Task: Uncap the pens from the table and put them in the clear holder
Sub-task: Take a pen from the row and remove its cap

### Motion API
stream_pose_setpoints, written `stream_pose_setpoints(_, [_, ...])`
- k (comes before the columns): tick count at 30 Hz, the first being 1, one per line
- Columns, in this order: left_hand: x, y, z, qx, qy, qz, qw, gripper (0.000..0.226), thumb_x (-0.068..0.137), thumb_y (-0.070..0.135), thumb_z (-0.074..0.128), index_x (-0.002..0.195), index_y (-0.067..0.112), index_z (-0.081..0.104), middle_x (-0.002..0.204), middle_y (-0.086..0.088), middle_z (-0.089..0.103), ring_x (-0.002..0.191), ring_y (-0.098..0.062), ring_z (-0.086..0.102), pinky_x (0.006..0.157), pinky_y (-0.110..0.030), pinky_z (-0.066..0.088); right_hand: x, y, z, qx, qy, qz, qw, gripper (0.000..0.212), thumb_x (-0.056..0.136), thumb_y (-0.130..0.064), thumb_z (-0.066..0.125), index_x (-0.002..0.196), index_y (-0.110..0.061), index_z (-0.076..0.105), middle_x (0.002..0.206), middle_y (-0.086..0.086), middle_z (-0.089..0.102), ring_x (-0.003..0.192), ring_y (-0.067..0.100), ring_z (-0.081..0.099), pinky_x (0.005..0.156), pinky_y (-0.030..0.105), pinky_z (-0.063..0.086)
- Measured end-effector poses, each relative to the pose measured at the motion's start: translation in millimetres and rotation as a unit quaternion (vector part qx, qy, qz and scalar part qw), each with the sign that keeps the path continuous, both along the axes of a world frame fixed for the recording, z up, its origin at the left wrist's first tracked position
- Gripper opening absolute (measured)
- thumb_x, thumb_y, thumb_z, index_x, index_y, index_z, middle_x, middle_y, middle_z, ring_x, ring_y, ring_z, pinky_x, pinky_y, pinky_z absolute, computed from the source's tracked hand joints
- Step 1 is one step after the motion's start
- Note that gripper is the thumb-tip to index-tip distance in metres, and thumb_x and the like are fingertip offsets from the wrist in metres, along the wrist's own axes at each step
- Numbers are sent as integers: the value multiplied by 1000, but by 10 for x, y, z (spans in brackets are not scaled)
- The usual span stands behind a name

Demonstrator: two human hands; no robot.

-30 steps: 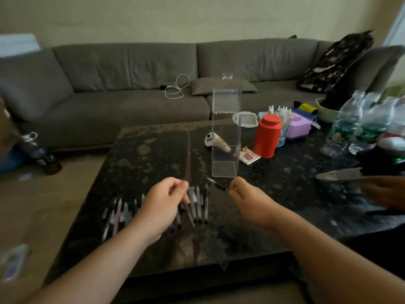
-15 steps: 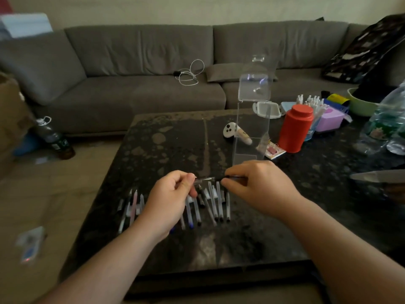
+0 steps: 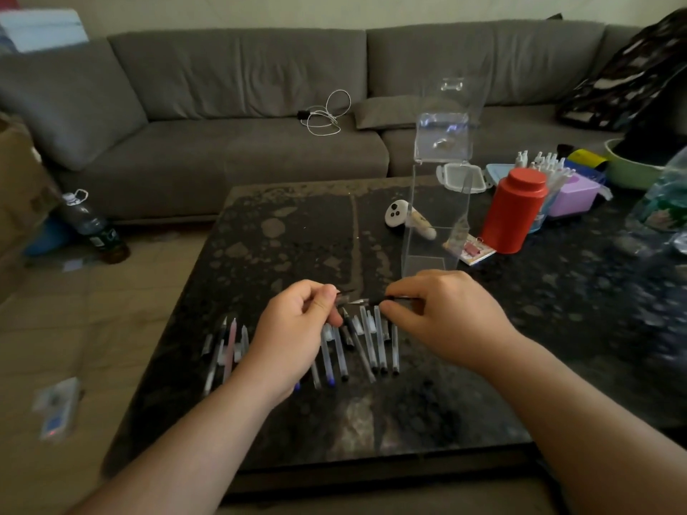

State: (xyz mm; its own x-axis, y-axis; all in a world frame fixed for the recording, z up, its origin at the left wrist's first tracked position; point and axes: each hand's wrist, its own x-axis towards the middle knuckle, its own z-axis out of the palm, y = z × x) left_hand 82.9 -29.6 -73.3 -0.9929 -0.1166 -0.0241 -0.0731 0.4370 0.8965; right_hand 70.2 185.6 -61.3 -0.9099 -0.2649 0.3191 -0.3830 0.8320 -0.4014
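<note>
On the dark speckled bench (image 3: 260,254), the left hand (image 3: 293,328) pinches a cap and the right hand (image 3: 446,314) pinches the thin black pen (image 3: 394,299), just separated. Next, seemingly: drop it into the tall clear acrylic holder (image 3: 438,202) just beyond.

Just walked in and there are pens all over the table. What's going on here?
A person is uncapping pens. The left hand pinches a cap and the right hand pinches the pen; the tip is just clear of the cap. More pens lie in a row on the dark table beneath the hands. The tall clear holder stands just behind, lid up, with no pens visible inside.
</note>
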Motion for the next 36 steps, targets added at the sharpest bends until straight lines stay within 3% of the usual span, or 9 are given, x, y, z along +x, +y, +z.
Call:
stream_pose_setpoints(6, [-2,-57,18,16,15,3,1000,37,109,39,51,82,24,71,79,12,72,84,-13,69,93,-47,56,-6,-32,31,-6,-5,1,1000,18,95,-49,65,103,-38,77,86,-14,67,77,3,61,66,31,56])
stream_pose_setpoints(14, [31,-91,44,-18,15,-41,999,26,108,38,54,92,29,73,81,16,72,78,-1,66,85,-38,56,22,-169,3,8,5,20,1000,19,95,-50,63,101,-39,76,80,-16,59,75,5,57,63,31,53])
stream_pose_setpoints(19, [36,-80,11,-12,8,-22,1000,28,107,39,55,88,29,73,80,17,72,79,-4,67,84,-38,55,45,-293,-27,23,2,27,999,19,98,-48,59,99,-37,74,82,-17,61,76,5,56,61,28,47])
stream_pose_setpoints(23, [49,-98,-31,-90,32,-45,994,18,106,38,56,94,37,70,83,27,70,83,12,62,71,-24,47,33,-278,-25,27,-41,39,998,19,99,-48,59,100,-36,73,83,-14,66,77,6,59,68,38,55])
stream_pose_setpoints(26, [36,-114,-51,-94,49,-55,993,14,105,35,59,97,39,69,86,30,71,86,14,63,72,-19,47,-1,-301,-5,48,-67,37,996,17,102,-47,53,108,-42,68,91,-18,66,93,8,54,87,44,46])
stream_pose_setpoints(28, [26,-102,-49,-85,64,-47,993,12,104,34,61,96,39,68,89,33,70,87,13,64,73,-20,49,-2,-354,-7,83,-27,30,996,21,104,-45,47,117,-50,62,102,-22,65,104,13,44,90,46,34])
stream_pose_setpoints(31, [30,-66,-47,-53,85,-28,995,4,102,36,65,98,37,65,88,26,74,86,12,66,71,-17,48,19,-456,31,97,10,50,994,20,105,-48,44,117,-50,61,105,-21,63,103,16,39,81,43,30])
stream_pose_setpoints(34, [63,-50,-51,-22,91,-40,995,8,101,40,62,109,38,60,95,19,76,93,14,65,73,-9,49,-104,-425,91,97,36,72,992,19,102,-50,54,112,-43,68,109,-17,58,101,14,39,79,40,34])
stream_pose_setpoints(36, [61,-55,-60,19,81,-49,995,25,98,51,55,120,41,54,104,20,75,100,13,64,84,-14,49,-295,-261,213,18,94,25,995,19,98,-38,64,113,-32,74,110,-8,57,101,14,45,85,38,42])
